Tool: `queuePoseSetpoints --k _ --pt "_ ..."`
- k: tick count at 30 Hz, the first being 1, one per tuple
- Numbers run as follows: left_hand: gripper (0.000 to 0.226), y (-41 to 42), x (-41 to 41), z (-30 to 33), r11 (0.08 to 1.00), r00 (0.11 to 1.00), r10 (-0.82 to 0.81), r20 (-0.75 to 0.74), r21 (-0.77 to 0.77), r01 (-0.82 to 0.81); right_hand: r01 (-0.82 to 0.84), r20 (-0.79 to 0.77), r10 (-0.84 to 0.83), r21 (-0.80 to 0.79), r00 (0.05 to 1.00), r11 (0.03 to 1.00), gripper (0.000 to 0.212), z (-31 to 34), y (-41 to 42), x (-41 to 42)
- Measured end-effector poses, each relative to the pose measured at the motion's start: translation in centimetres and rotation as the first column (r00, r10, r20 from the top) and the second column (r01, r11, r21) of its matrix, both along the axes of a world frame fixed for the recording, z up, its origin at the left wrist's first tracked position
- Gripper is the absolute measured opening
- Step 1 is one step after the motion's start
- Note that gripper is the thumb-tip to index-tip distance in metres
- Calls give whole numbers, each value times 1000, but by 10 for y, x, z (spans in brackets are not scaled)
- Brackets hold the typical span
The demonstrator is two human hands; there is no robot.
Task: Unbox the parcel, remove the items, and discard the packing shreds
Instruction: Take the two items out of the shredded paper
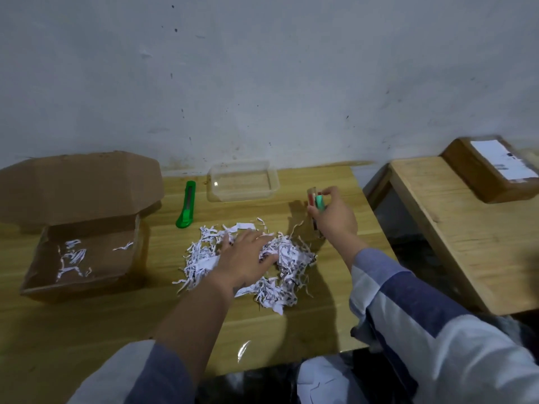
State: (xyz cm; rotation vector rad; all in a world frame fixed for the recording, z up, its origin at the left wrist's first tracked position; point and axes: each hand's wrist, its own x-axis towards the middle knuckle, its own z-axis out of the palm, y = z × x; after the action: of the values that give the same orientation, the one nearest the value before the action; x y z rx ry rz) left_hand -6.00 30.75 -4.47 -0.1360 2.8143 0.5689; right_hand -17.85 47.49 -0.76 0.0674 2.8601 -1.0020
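An opened cardboard parcel box [84,258] lies at the left of the wooden table, its lid folded back and a few white shreds inside. A heap of white paper shreds [288,266] lies in the table's middle. My left hand [245,260] rests flat on the heap, fingers spread. To the right of the heap, my right hand [335,217] holds a small clear packet with red and green items [316,201] just above the table.
A green utility knife [186,205] lies behind the heap. A clear plastic tray [243,182] stands by the wall. A second sealed parcel [493,167] with a white label sits on a lower wooden table [466,243] at the right, across a gap.
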Motion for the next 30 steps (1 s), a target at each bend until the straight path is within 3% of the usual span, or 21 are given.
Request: queuePoseSetpoints --k 3,15,18,20,22,24,26,28,30 --pt "59 0 3 -11 999 1000 -10 9 -33 10 61 2 -62 121 998 991 35 -11 14 -16" --pt "57 -2 -2 -21 998 998 9 -55 -63 -13 41 79 -62 245 995 969 38 -42 19 -41" --pt "67 -2 -5 -14 998 993 12 -122 -56 -19 -5 -59 26 340 998 940 37 -35 15 -29" --pt "72 -7 -7 -8 998 981 38 -190 -34 -45 -102 -199 163 288 966 952 33 -31 6 -12" --pt "72 -16 -9 -5 997 972 69 -226 -21 -75 -296 -237 343 211 909 932 31 -33 -6 11" --pt "70 -29 -9 -5 995 978 90 -187 -26 -97 -476 -122 504 200 855 857 40 -36 -15 36" --pt "73 -46 -5 -7 994 992 106 -64 -8 -106 -621 53 623 183 780 762 63 -42 -16 60" --pt "91 -66 7 -12 997 996 82 24 11 -82 -719 157 702 159 695 676 85 -51 -12 78" --pt "108 -82 24 -15 1000 998 27 52 -8 -27 -760 161 745 203 648 618 101 -60 -10 86"
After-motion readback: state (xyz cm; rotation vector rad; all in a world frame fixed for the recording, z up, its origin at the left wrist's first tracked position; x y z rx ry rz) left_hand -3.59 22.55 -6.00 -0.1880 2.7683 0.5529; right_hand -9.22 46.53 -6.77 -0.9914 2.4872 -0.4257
